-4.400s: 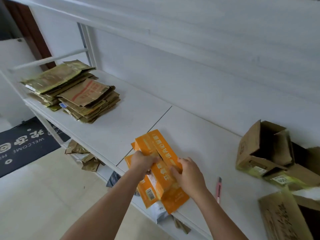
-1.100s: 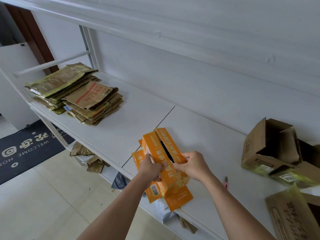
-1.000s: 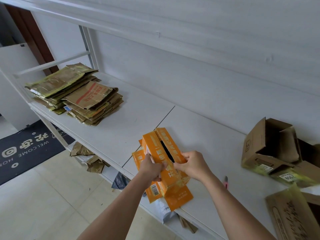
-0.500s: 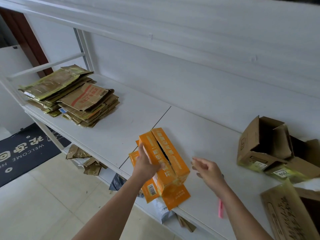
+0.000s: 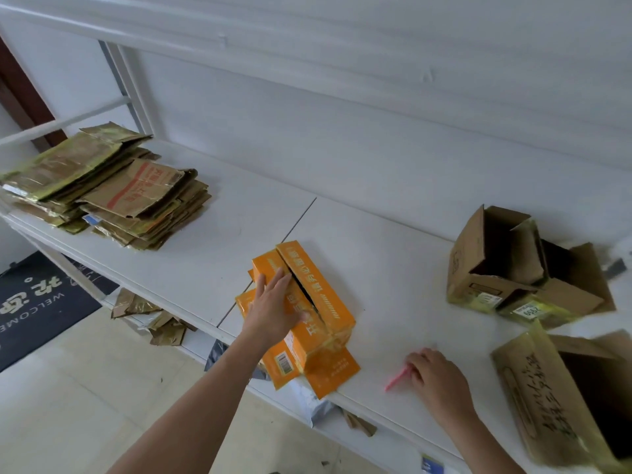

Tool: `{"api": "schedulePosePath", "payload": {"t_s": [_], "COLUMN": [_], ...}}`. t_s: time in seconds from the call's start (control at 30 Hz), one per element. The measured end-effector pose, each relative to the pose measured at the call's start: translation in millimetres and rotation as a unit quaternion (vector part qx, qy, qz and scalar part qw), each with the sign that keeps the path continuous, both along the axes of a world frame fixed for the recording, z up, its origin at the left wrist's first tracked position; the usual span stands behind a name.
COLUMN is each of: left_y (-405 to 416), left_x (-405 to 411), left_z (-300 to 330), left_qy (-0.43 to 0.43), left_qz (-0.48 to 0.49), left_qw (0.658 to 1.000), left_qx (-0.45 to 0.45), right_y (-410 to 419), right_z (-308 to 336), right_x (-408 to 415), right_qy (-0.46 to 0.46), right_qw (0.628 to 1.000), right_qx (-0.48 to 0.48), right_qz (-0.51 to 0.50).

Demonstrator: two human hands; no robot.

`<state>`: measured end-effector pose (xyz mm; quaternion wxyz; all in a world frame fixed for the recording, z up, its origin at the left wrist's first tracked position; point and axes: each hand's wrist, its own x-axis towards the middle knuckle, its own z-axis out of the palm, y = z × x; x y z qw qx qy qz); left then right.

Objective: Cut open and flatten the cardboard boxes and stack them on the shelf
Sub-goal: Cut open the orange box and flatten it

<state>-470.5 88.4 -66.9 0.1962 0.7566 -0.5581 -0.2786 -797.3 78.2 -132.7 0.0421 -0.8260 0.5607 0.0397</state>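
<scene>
An orange cardboard box (image 5: 323, 289) stands near the front edge of the white shelf (image 5: 376, 254), its top flaps parted along a dark slit and its side flaps splayed flat under it. My left hand (image 5: 273, 304) rests on the box's left top flap with the fingers straight. To the right, my right hand (image 5: 439, 374) lies on the shelf with its fingers curled over the end of a pink utility knife (image 5: 396, 379), whose tip sticks out to the left. A stack of flattened brown boxes (image 5: 113, 196) sits at the shelf's far left.
Two opened brown boxes (image 5: 506, 268) stand at the right by the wall, and another brown box (image 5: 564, 398) at the near right corner. Cardboard scraps (image 5: 154, 319) lie on the lower shelf. A dark doormat (image 5: 34, 295) covers the floor at the left.
My right hand let go of the orange box's top flap and moved right and down onto the pink knife. My left hand stayed on the box, now flat on its top.
</scene>
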Motion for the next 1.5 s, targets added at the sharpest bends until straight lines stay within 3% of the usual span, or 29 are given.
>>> {"api": "schedulePosePath", "payload": {"t_s": [0.07, 0.13, 0.27, 0.4, 0.5, 0.7, 0.93, 1.27, 1.4, 1.5], "left_y": [0, 0, -1, -2, -3, -5, -6, -5, -2, -3], "left_x": [0, 0, 1, 1, 2, 2, 3, 3, 3, 1], "left_z": [-2, -3, -5, -8, -8, -9, -11, -6, -5, -3], "left_qy": [0.006, 0.008, 0.017, 0.021, 0.026, 0.027, 0.021, 0.026, 0.025, 0.024], "left_qz": [-0.002, -0.001, 0.000, 0.001, -0.002, -0.003, -0.008, -0.013, -0.011, -0.013], "left_qw": [1.000, 1.000, 1.000, 1.000, 1.000, 1.000, 1.000, 1.000, 1.000, 1.000], "left_qx": [-0.004, -0.008, -0.004, 0.000, 0.001, 0.001, 0.000, 0.007, 0.008, 0.009], "right_y": [2, 4, 3, 9, 12, 13, 15, 33, 35, 32], "right_z": [5, 14, 46, 75, 79, 73, 80, 80, 89, 86], "right_x": [6, 16, 56, 96, 112, 119, 126, 100, 82, 64], "right_qy": [-0.081, -0.230, -0.518, -0.619, -0.588, -0.406, -0.282, -0.310, -0.366, -0.424], "right_qw": [0.996, 0.968, 0.847, 0.785, 0.806, 0.892, 0.899, 0.901, 0.900, 0.894], "right_qx": [-0.038, -0.075, -0.061, 0.013, 0.027, -0.066, -0.195, -0.173, -0.108, -0.081], "right_qz": [-0.018, -0.065, -0.099, -0.022, 0.068, 0.188, 0.272, 0.249, 0.210, 0.120]}}
